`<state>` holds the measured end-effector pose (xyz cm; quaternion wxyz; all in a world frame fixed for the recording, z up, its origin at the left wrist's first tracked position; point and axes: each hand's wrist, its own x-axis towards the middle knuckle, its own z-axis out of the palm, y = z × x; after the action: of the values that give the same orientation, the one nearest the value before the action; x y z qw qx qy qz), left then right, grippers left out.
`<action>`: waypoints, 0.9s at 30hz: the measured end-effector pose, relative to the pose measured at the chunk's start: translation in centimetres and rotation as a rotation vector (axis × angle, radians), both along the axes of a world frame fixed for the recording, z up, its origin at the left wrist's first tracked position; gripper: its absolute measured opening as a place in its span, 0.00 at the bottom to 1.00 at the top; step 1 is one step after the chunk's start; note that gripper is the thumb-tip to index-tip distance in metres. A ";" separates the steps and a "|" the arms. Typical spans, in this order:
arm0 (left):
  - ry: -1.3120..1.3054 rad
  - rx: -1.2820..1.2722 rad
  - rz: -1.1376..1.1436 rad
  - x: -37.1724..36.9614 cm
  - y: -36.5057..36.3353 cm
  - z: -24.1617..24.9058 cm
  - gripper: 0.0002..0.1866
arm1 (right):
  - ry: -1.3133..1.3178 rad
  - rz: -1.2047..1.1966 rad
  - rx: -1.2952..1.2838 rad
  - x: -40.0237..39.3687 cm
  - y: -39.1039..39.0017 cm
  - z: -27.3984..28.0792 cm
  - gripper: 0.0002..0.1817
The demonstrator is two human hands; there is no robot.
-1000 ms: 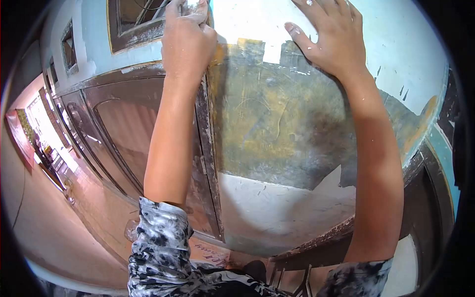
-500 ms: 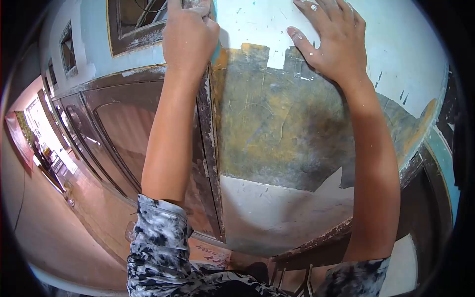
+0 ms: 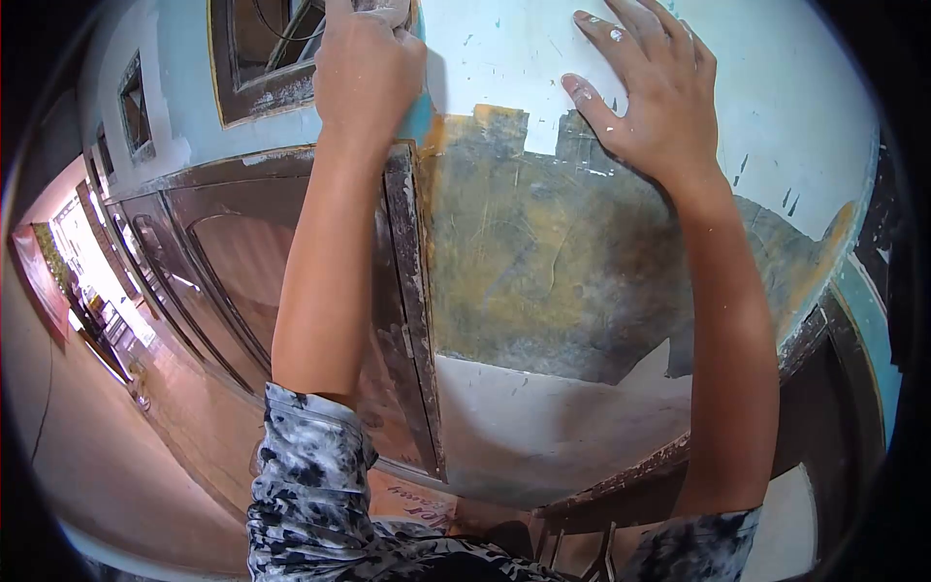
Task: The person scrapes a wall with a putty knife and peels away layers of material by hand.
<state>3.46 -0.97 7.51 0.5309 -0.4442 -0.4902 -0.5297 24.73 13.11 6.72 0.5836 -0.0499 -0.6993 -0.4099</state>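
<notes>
My left hand (image 3: pixel 369 68) is clenched in a fist high against the wall, beside the top of a worn wooden door frame (image 3: pixel 412 291). It grips a small pale tool (image 3: pixel 386 12) that is mostly hidden at the picture's top edge. My right hand (image 3: pixel 645 92) lies flat with fingers spread on the pale painted wall (image 3: pixel 776 87). Its thumb touches the upper edge of a large bare patch (image 3: pixel 543 252) of grey and yellow plaster. Both forearms are bare, with mottled grey sleeves at the elbows.
A brown panelled door (image 3: pixel 242 272) stands left of the frame, with a dark window frame (image 3: pixel 257 58) above it. Pale paint (image 3: pixel 543 427) remains below the bare patch. A dark wooden ledge (image 3: pixel 659 466) runs along the bottom right. A corridor (image 3: pixel 87 310) stretches away at far left.
The view has tipped slightly, so the wall and door sit a little lower in the picture. Both hands stay in place on the wall, the left fist shifting slightly upward.
</notes>
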 end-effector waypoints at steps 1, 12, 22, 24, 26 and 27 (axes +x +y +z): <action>0.011 0.005 -0.032 0.0 0.0 0.2 0.14 | -0.005 0.001 -0.016 0.1 -0.1 0.0 0.29; 0.062 -0.016 0.152 -0.3 -0.1 1.9 0.18 | -0.026 0.019 -0.029 0.2 -0.1 0.0 0.29; 0.070 0.042 0.139 -1.0 0.2 5.7 0.13 | -0.030 -0.054 -0.032 0.3 0.2 -0.1 0.28; 0.112 0.011 0.135 -2.0 0.4 6.4 0.13 | -0.026 -0.050 -0.027 0.3 0.3 -0.1 0.29; 0.008 0.002 0.110 -1.0 0.1 6.8 0.12 | -0.037 -0.043 -0.046 0.3 0.2 -0.2 0.28; 0.009 0.006 0.112 -1.5 0.2 7.2 0.12 | -0.032 -0.028 -0.074 0.3 0.6 -0.3 0.29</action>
<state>1.91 -0.77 14.69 0.5631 -0.4170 -0.5102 -0.4986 25.03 13.67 6.42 0.5642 -0.0747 -0.7224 -0.3928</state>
